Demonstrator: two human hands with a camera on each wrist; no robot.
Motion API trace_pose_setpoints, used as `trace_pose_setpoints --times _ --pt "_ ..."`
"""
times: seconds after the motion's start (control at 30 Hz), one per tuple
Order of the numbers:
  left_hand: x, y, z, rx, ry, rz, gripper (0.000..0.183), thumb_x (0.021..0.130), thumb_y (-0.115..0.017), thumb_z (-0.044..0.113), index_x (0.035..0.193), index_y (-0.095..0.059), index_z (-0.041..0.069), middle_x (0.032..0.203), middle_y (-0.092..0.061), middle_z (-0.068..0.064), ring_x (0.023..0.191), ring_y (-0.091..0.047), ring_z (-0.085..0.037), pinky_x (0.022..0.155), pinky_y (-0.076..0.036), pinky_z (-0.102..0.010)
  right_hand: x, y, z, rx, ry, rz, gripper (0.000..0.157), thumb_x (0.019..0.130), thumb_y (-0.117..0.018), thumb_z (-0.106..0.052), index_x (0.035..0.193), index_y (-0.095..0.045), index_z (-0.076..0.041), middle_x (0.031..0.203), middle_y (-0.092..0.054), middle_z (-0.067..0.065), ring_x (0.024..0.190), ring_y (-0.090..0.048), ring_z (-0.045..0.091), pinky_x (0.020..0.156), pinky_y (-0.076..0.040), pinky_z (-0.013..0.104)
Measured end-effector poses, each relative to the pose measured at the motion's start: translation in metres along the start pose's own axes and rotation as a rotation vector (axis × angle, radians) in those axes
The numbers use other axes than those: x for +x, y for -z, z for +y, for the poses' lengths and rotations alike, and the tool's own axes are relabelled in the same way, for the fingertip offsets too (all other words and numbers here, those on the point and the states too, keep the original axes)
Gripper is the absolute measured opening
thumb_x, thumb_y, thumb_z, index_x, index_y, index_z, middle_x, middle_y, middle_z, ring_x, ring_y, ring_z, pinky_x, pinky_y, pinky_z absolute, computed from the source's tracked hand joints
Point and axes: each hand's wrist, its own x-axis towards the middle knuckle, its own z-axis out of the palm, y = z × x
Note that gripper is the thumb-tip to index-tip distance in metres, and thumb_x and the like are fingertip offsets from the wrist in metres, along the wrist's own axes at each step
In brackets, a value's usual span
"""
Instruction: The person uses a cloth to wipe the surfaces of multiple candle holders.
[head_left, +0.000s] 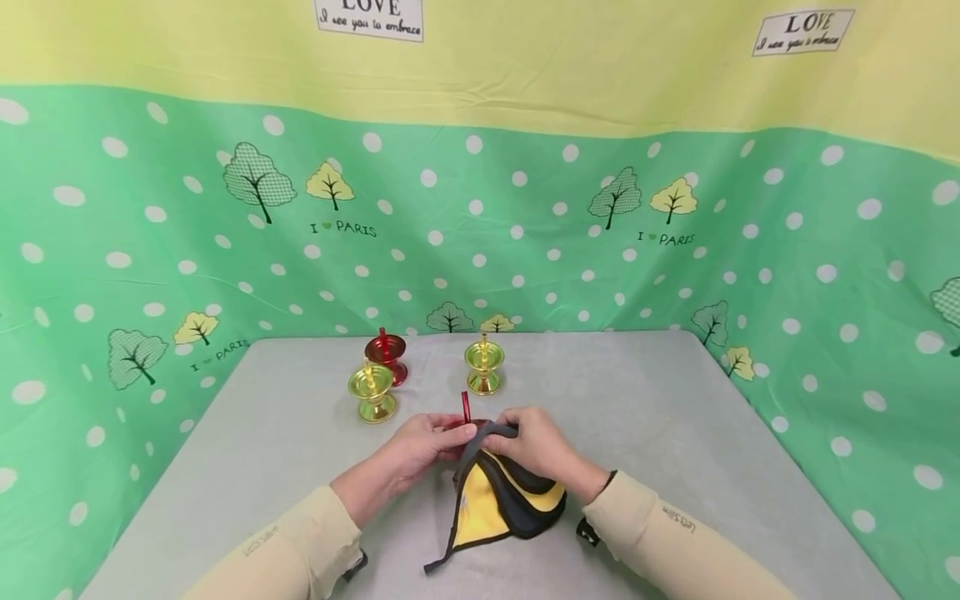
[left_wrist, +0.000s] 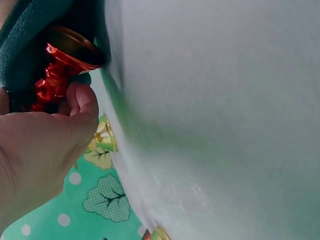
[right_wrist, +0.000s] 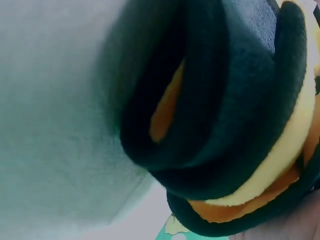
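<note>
My left hand (head_left: 416, 450) grips a shiny red candle holder (left_wrist: 52, 82) by its stem. It is tilted, and its narrow red tube (head_left: 466, 406) points up above my fingers in the head view. A two-sided cloth, yellow and dark grey with dark edging (head_left: 480, 508), is bunched in my right hand (head_left: 536, 446). The cloth's grey side lies against the candle holder, and its loose corner hangs toward the front. Folds of the cloth (right_wrist: 245, 115) fill much of the right wrist view and hide most of that hand.
Behind my hands stand a gold candle holder (head_left: 483, 367) and, to the left, another gold one (head_left: 372, 396) with a red one (head_left: 386, 354) just behind it. A grey cloth covers the table (head_left: 637, 392). Green dotted curtain (head_left: 517, 233) closes off the back and sides.
</note>
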Motion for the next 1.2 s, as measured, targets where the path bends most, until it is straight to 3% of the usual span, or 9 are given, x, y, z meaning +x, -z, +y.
trace_pose_setpoints --times 0.13,0.27,0.53,0.7,0.9,1.2 --pt "-0.001 0.001 0.001 0.029 0.007 0.010 0.066 0.098 -0.080 0.031 0.146 -0.057 -0.009 0.127 -0.076 -0.015 0.102 -0.075 -0.017 0.114 -0.051 -0.049 0.004 0.002 0.004 0.010 -0.062 -0.031 0.019 0.095 -0.081 -0.022 0.081 -0.072 -0.014 0.070 -0.058 -0.007 0.061 -0.050 0.008 0.054 -0.040 0.022" --pt "-0.002 0.001 0.001 0.056 0.026 0.024 0.063 0.097 -0.082 0.028 0.144 -0.059 -0.006 0.122 -0.078 -0.012 0.100 -0.073 -0.018 0.112 -0.050 -0.048 0.005 0.004 0.009 0.005 -0.101 -0.042 0.024 0.096 -0.080 -0.023 0.076 -0.068 -0.015 0.067 -0.052 -0.007 0.059 -0.047 0.007 0.053 -0.037 0.022" --pt "-0.009 0.000 -0.002 -0.007 -0.003 0.046 0.075 0.094 -0.084 0.022 0.151 -0.048 -0.013 0.144 -0.065 -0.027 0.110 -0.075 -0.019 0.105 -0.059 -0.044 -0.009 0.006 0.012 0.027 -0.008 -0.026 0.015 0.093 -0.085 -0.030 0.090 -0.077 -0.017 0.079 -0.068 -0.006 0.068 -0.055 0.008 0.057 -0.044 0.023" --pt "-0.014 -0.002 0.000 -0.014 -0.024 0.057 0.076 0.096 -0.080 0.024 0.151 -0.046 -0.015 0.144 -0.064 -0.028 0.112 -0.074 -0.021 0.105 -0.059 -0.045 -0.010 0.003 0.005 0.008 0.044 0.007 0.018 0.092 -0.086 -0.033 0.090 -0.077 -0.017 0.079 -0.069 -0.007 0.066 -0.054 0.006 0.056 -0.044 0.022" --pt "-0.014 -0.007 -0.001 0.057 -0.024 0.084 0.082 0.094 -0.084 0.035 0.151 -0.047 -0.012 0.136 -0.069 -0.022 0.110 -0.073 -0.021 0.102 -0.060 -0.042 -0.008 -0.005 -0.003 -0.016 0.015 0.034 0.019 0.092 -0.086 -0.030 0.090 -0.075 -0.014 0.077 -0.067 -0.005 0.062 -0.052 0.007 0.052 -0.042 0.021" --pt "-0.009 -0.002 -0.006 -0.046 0.034 0.057 0.069 0.096 -0.081 0.030 0.151 -0.052 -0.003 0.136 -0.066 -0.018 0.102 -0.071 -0.017 0.102 -0.056 -0.039 -0.004 -0.008 -0.003 -0.055 -0.008 0.043 0.020 0.092 -0.086 -0.029 0.089 -0.075 -0.013 0.079 -0.069 -0.002 0.064 -0.054 0.008 0.054 -0.044 0.021"
